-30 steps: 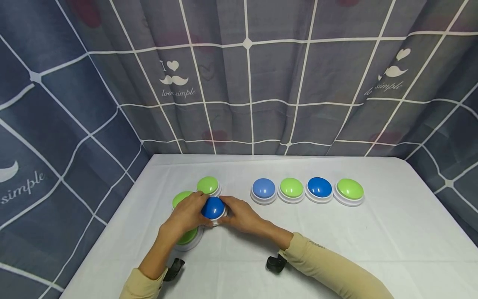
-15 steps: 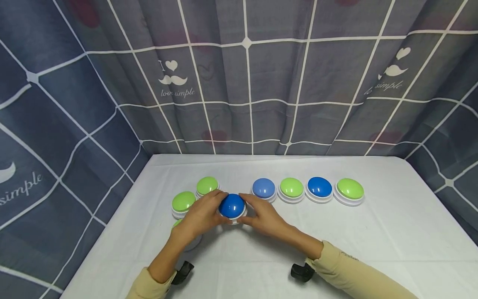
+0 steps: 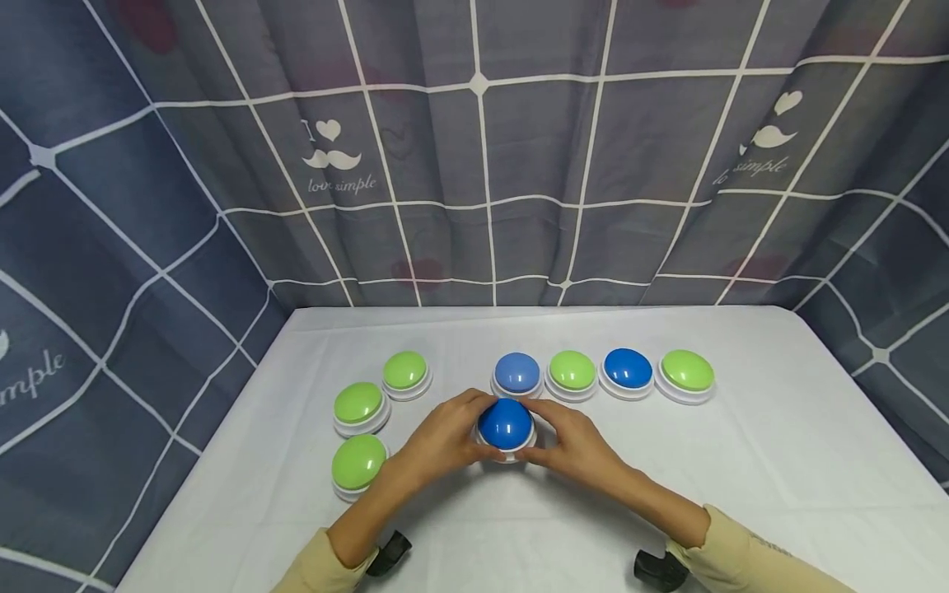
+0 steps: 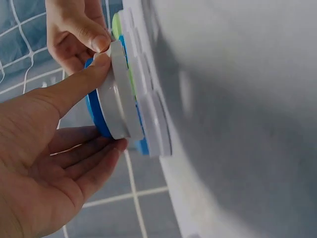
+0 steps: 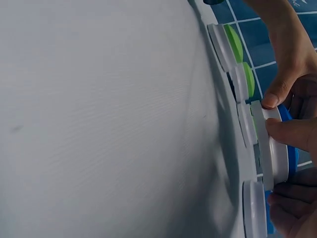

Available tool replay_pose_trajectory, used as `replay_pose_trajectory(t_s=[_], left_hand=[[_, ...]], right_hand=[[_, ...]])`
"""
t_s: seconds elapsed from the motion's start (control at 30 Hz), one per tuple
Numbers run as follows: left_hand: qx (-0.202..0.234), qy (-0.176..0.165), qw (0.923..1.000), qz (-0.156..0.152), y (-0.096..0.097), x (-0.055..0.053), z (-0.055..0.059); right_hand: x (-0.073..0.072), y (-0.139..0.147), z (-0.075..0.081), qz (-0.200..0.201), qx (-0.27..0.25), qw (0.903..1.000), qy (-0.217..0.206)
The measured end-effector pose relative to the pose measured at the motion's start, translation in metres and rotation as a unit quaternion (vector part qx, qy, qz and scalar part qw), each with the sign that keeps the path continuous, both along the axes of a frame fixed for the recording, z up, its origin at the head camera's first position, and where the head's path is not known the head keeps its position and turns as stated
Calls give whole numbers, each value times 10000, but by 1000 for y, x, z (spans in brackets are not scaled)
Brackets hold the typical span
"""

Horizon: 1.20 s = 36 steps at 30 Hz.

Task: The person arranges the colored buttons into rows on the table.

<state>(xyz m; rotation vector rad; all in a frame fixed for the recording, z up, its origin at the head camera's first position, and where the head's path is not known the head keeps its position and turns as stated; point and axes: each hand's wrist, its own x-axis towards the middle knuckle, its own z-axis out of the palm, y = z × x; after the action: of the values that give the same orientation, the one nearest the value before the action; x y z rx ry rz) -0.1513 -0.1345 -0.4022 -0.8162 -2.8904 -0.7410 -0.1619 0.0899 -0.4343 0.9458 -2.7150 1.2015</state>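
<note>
A round push button with a blue dome and white base (image 3: 506, 425) is held between both hands in front of the row's left end. My left hand (image 3: 449, 441) grips its left side, thumb at the near rim of the base and fingers round the far side. On the opposite side my right hand (image 3: 574, 441) grips it the same way. In the left wrist view the blue button's white base (image 4: 119, 94) is raised off the table, with both thumbs on it. The right wrist view shows that base (image 5: 273, 153) edge-on, blue dome facing away from the table.
Behind the hands stands a row: a light blue button (image 3: 517, 373), a green one (image 3: 572, 371), a blue one (image 3: 628, 368) and another green one (image 3: 687, 371). Three green buttons, including one (image 3: 358, 463) by my left forearm, sit at left on the white-clothed table (image 3: 778, 445).
Both hands have carried the blue button rightward, away from the three green buttons at left, to in front of the light blue one. The other buttons keep their places.
</note>
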Motion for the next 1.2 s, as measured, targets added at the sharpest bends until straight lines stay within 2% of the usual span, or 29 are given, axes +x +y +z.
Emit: replay_pose_trajectory(t_s=[0.13,0.3,0.5,0.73,0.97,1.2], left_hand=[[-49,-4,10000,-51,9,2,-8],[-53,154,9999,-6,16,2,-20],[16,157,9999,1,22,1,-28],[-72,299,9995,-11,26,-3,-29],[-79,183,9998,20,28,-6,-31],[-140,144,9997,110,29,-6,-28]], right_hand=[[2,8,-7,-102,134,9999,-17],[2,13,-15,-152,228,9995,177],[2,17,-20,-309,339,9987,220],[-1,20,-21,-350,378,9978,409],[-3,21,-20,-288,379,9975,518],[-6,21,-17,-167,421,9977,507]])
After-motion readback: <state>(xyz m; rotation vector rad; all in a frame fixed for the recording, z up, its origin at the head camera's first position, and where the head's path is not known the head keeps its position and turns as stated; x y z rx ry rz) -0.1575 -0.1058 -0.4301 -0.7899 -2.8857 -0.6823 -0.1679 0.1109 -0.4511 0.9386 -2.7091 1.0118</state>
